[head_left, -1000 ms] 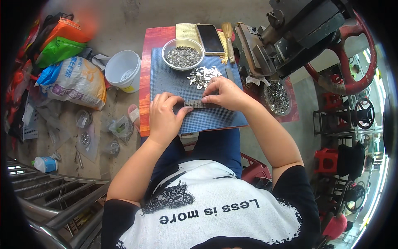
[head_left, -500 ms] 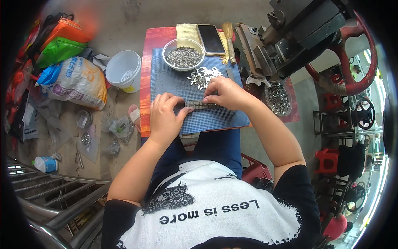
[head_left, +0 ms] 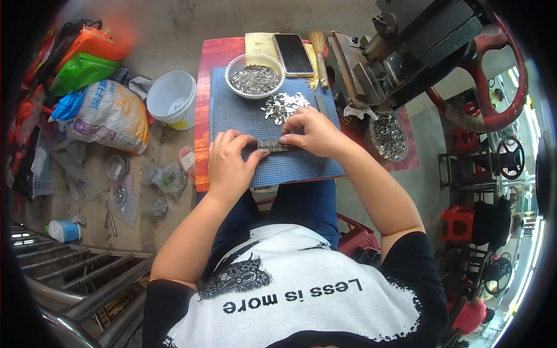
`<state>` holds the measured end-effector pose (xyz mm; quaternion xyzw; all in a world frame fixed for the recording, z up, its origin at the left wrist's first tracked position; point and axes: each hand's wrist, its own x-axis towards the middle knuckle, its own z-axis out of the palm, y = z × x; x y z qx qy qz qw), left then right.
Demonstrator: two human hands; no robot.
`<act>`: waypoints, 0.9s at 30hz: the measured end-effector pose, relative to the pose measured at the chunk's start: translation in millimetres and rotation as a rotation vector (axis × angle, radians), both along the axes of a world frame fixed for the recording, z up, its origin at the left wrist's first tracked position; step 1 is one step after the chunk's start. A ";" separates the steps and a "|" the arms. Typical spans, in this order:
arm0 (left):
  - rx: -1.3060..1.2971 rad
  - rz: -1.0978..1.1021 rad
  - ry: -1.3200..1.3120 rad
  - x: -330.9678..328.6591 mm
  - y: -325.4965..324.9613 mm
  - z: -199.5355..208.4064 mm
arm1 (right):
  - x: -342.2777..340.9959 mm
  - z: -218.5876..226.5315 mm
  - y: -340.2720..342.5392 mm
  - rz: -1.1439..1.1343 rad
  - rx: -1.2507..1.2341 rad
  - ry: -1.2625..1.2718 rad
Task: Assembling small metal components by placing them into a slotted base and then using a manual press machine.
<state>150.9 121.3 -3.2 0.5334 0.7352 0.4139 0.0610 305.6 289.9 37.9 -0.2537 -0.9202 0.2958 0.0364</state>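
Simply two hands, one grey strip (between them), one bowl

Notched metal bar: narrow, dark grey, right end hidden
Bar's pose: flat, crosswise
Bar's place: on blue mat

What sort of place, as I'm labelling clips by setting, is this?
Probably a workshop: a dark machine with a red wheel stands beside the blue mat, which holds a bowl of small metal-looking parts.

Black lettering on white shirt
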 end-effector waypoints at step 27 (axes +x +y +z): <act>-0.007 0.006 -0.011 0.6 0.9 -0.5 | 35.3 11.1 15.8 -0.001 -0.013 -0.039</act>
